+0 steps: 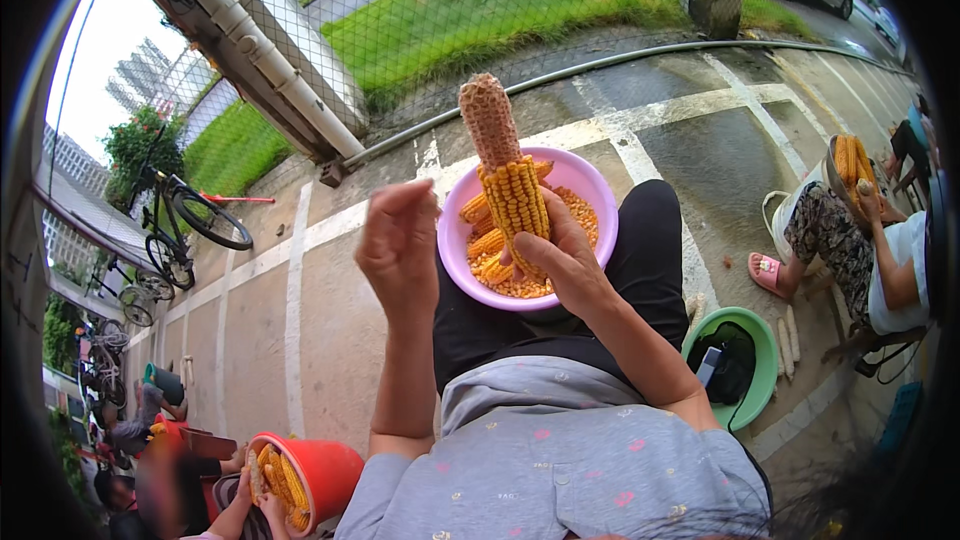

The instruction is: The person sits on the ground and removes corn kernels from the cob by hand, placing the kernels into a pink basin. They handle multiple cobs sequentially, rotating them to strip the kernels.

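Note:
My right hand (566,259) is closed around the lower part of a corn cob (516,199), held upright over a pink plastic basin (609,232). The cob's upper part is bare and reddish; its lower part still bears yellow kernels. My left hand (401,247) is raised beside the basin's left rim, apart from the cob, with its fingers bent and slightly blurred; nothing shows in it. Loose corn kernels (581,214) and several cobs (487,244) with kernels lie in the basin, which rests at my lap between my knees.
A green basin (766,382) with a black bag stands at my right, near stripped cobs (784,345). Two people handle corn at the right and lower left, one with a red bucket (330,476). A wire fence (420,30) and bicycles (180,217) stand beyond.

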Tool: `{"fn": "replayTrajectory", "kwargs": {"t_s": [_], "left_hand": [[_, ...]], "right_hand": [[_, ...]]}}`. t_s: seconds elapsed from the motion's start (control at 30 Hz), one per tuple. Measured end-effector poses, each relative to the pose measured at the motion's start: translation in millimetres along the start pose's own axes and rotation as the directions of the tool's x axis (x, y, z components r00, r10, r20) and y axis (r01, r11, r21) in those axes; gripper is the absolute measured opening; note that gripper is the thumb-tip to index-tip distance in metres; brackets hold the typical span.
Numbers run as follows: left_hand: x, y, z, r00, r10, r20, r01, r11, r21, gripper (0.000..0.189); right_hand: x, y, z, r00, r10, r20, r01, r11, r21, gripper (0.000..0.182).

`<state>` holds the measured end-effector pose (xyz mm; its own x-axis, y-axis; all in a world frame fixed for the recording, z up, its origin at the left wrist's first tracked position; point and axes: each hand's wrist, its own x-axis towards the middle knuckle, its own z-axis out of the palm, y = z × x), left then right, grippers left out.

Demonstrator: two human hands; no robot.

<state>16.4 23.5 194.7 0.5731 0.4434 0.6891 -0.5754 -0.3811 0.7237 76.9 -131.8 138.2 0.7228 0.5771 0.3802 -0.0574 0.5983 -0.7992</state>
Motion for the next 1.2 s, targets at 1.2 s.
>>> {"fn": "replayTrajectory", "kwargs": {"t_s": [1.2], "left_hand": [[-31,-62,20,0.900,-0.435,-0.013,0.424,0.883,-0.202,0.026]], "right_hand": [[-8,48,4,0.925,-0.379,0.004,0.228,0.548,-0.805,0.068]]}}
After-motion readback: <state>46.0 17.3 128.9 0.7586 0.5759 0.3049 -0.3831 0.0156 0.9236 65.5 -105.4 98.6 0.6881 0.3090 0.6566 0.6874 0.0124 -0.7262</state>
